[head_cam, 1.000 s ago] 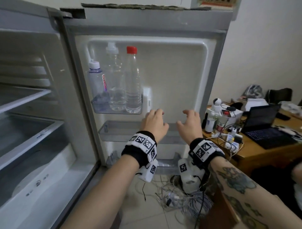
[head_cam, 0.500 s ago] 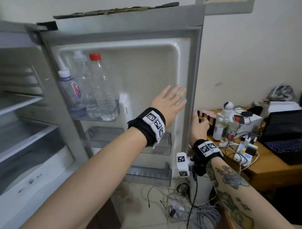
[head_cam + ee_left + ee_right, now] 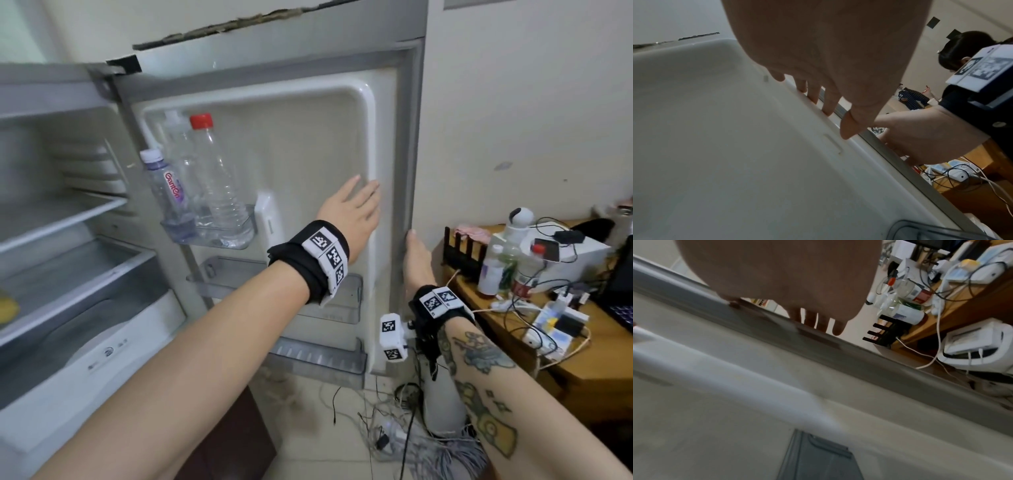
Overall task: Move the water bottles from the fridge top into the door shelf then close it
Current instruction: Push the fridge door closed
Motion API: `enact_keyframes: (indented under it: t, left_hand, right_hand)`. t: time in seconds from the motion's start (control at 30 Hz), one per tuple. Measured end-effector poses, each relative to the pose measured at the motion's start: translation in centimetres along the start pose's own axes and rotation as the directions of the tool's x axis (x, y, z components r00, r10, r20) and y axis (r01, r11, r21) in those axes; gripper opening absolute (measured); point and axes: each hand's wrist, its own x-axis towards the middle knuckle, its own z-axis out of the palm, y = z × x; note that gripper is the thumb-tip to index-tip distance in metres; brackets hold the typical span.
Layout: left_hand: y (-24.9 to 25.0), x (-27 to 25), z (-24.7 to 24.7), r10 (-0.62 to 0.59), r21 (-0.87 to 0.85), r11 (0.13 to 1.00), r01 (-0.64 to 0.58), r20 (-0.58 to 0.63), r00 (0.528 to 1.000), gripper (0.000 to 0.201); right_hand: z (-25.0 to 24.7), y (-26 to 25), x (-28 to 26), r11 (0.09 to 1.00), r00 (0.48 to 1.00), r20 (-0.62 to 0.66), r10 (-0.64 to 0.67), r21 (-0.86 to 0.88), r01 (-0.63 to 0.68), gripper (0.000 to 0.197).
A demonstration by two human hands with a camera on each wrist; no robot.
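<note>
The flat left hand [image 3: 352,212] pressed the open door's [image 3: 301,144] inner rim, the right hand [image 3: 416,260] gripped its outer edge beside the desk [image 3: 599,363], and the bottles [image 3: 219,185] stood in its top shelf [image 3: 239,240].

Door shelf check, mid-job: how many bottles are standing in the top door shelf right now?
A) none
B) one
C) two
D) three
D: the head view shows three bottles upright in the top door shelf: a short white-capped labelled bottle, a tall clear bottle behind it, and a red-capped bottle.
</note>
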Motion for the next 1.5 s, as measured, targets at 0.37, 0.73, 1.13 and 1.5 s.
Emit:
enact_keyframes:
  t: [0.37, 0.73, 1.13, 1.5]
  left_hand:
    - [1.2, -6.4, -0.3, -0.028, -0.092, 0.996, 0.021, -0.081, 0.996, 0.052]
    - [0.0, -21.6, -1.0, -0.079, -0.196, 0.979, 0.065, -0.061, 0.995, 0.054]
    - [-1.1, -40.1, -1.8, -0.478, -0.776, 0.421, 0.47, 0.25, 0.842, 0.094]
    - [-6.9, -52.9, 4.7, -0.611, -0.814, -0.13, 0.567, 0.516, 0.6, 0.1]
  right_hand:
    - [1.6, 0.7, -5.3, 0.988, 0.98, -0.168, 0.102, 0.136, -0.079, 0.067]
    - [7.2, 1.3, -19.9, 0.99, 0.894, -0.433, 0.11, 0.125, -0.062, 0.057]
    - [17.7, 1.6, -39.6, 0.994, 0.978, -0.198, 0.066, -0.077, -0.082, 0.05]
    - [30.2, 1.4, -46.1, 0.884, 0.885, 0.264, -0.383, -0.174, 0.434, 0.021]
